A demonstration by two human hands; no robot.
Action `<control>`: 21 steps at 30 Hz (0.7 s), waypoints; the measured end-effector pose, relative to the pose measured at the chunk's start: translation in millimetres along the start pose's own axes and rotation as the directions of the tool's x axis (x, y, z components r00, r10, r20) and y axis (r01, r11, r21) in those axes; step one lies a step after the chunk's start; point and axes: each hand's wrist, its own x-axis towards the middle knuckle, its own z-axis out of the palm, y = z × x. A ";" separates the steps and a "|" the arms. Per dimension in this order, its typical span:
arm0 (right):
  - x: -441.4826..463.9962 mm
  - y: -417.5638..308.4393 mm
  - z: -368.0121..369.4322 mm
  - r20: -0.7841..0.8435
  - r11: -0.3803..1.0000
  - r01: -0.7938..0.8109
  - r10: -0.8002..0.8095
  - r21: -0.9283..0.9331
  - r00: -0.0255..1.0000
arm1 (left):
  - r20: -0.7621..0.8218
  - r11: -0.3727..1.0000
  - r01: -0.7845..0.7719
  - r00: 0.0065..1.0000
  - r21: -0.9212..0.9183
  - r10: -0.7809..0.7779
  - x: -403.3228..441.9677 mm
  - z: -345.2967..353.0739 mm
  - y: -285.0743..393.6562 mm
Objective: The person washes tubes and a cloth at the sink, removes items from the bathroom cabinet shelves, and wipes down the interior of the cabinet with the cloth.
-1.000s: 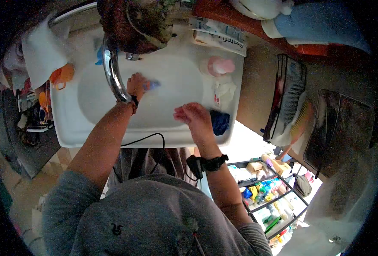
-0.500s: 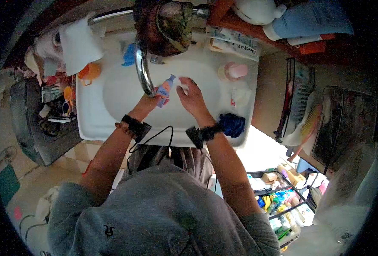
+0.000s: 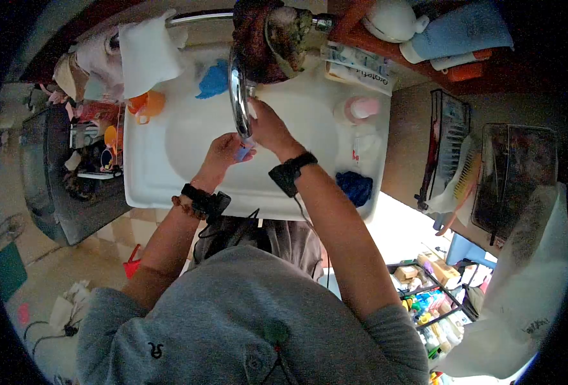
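Note:
My left hand [image 3: 223, 155] is closed around a small light-blue tube [image 3: 242, 153] just below the end of the curved chrome faucet spout [image 3: 239, 96]. Fingers and the spout cover most of the tube, so its tip is hidden. My right hand [image 3: 270, 129] reaches up just right of the spout, its fingertips close to the faucet's base [image 3: 251, 91]. The spout partly hides those fingers, and I cannot tell whether they grip anything. Both hands are over the white sink basin [image 3: 191, 122].
On the sink's left corner stands an orange cup [image 3: 146, 106], with a blue cloth-like item [image 3: 214, 79] by the back. To the right are a pink-topped bottle [image 3: 362, 109] and a dark blue cloth [image 3: 354, 187]. A white towel [image 3: 148, 58] hangs at upper left.
My right hand has moved from the tube's tip up and left to the faucet. My left hand has shifted slightly with the tube, now under the spout. The view has shifted too.

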 end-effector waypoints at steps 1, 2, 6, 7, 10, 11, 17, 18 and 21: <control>-9.4 12.9 21.2 -0.171 0.995 0.030 -0.046 -0.092 0.984 | -0.009 1.000 -0.010 1.000 -0.002 0.010 -1.2 2.1 4.1; -18.4 18.0 32.9 -0.331 0.982 0.042 -0.102 -0.186 0.938 | -0.020 1.000 -0.016 1.000 -0.002 0.016 -2.6 3.6 5.5; -36.7 -0.6 28.8 -0.241 0.692 -0.420 0.644 0.587 0.726 | 0.049 1.000 -0.018 0.999 -0.013 0.018 0.0 7.0 -8.5; -34.5 -8.1 33.4 -0.019 0.221 -0.271 0.806 0.937 0.591 | 0.095 0.996 -0.080 0.992 -0.042 0.084 -3.0 8.7 -16.7; -32.7 -2.2 30.0 0.176 0.028 -0.251 0.636 0.968 0.751 | 0.107 0.994 -0.059 0.992 -0.087 0.069 -7.3 5.8 -18.5; -33.5 4.6 24.5 0.196 0.103 -0.286 0.512 0.953 0.836 | 0.065 0.986 -0.082 0.994 -0.144 0.092 -12.6 16.4 -13.1; -28.3 3.8 45.3 0.222 0.569 -0.428 0.397 0.702 0.891 | 0.053 0.998 -0.017 0.998 -0.055 0.020 -5.1 1.9 -9.8; -31.8 15.1 53.9 0.180 0.608 -0.393 0.383 0.689 0.906 | 0.063 1.000 0.022 0.998 -0.021 -0.021 -6.1 5.0 -5.5; -33.2 -6.7 4.0 0.397 0.237 -0.555 0.487 0.797 0.778 | 0.117 0.999 0.034 0.992 0.033 -0.038 -12.6 19.8 6.5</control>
